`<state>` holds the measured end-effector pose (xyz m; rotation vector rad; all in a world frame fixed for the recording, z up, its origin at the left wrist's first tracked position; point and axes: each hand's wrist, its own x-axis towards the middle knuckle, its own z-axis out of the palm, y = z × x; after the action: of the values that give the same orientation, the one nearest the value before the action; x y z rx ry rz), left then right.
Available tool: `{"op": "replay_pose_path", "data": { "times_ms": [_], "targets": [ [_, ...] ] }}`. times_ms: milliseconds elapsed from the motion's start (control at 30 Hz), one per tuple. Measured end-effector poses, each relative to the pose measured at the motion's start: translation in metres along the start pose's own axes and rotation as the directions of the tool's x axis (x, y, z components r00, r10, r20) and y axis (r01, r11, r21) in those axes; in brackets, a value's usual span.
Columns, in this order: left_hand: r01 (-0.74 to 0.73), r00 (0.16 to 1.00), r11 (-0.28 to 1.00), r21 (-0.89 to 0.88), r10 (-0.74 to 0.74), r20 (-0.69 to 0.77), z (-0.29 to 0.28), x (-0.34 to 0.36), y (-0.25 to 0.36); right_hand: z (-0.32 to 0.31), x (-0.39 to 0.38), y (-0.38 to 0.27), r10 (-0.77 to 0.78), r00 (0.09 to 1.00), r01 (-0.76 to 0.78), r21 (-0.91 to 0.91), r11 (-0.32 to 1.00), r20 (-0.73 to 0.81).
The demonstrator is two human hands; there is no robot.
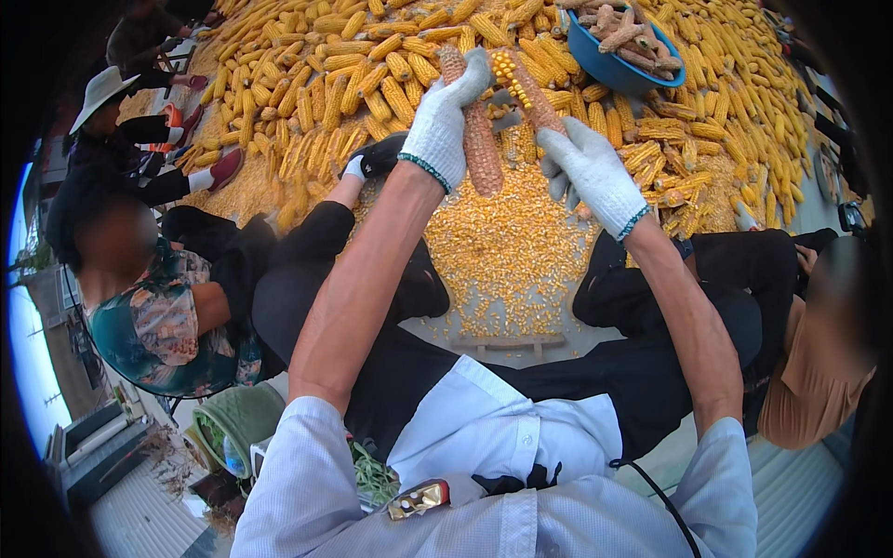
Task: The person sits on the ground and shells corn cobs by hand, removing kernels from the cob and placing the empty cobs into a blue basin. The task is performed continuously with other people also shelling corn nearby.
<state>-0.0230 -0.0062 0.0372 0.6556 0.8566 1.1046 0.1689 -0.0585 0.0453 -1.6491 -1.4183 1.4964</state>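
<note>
My left hand (445,121), in a white knit glove, grips a bare reddish-brown corn cob (480,149) held upright. My right hand (592,172), also gloved, holds a second cob (526,86) that slants up to the left, mostly stripped, with a patch of yellow kernels left at its top end. The two cobs cross and touch between my hands. Below them a heap of loose yellow kernels (507,251) lies on the ground between my dark-trousered knees.
A big pile of yellow corn ears (372,65) covers the ground ahead. A blue basin (609,65) holds stripped cobs at the upper right. A person in a flowered top (153,321) sits at my left, another in brown (819,381) at my right, a hatted person (102,88) farther left.
</note>
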Motion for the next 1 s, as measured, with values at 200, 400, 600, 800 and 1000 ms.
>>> {"op": "replay_pose_path", "data": {
  "times_ms": [200, 400, 600, 800, 1000],
  "targets": [
    [0.007, 0.999, 0.997, 0.081, -0.003, -0.042, -0.002, 0.007, -0.020, 0.024, -0.001, 0.025, -0.181, 0.983, 0.165, -0.350, 0.922, -0.014],
    [0.069, 0.994, 0.973, 0.221, -0.048, -0.099, -0.007, 0.007, -0.027, 0.037, -0.009, 0.030, -0.058, 0.997, 0.058, -0.010, 0.998, 0.046],
    [0.102, 0.990, 0.994, 0.028, -0.099, -0.100, -0.006, 0.005, -0.025, 0.037, -0.011, 0.030, -0.228, 0.974, 0.199, -0.434, 0.878, -0.014],
    [0.083, 0.984, 0.978, 0.193, -0.049, -0.172, -0.015, 0.004, -0.039, 0.037, -0.021, 0.022, -0.131, 0.990, 0.142, -0.569, 0.810, 0.060],
    [0.037, 0.970, 0.962, 0.270, 0.030, -0.240, -0.019, 0.005, -0.041, 0.036, -0.014, 0.046, -0.178, 0.981, 0.194, -0.259, 0.946, 0.083]
  ]
}}
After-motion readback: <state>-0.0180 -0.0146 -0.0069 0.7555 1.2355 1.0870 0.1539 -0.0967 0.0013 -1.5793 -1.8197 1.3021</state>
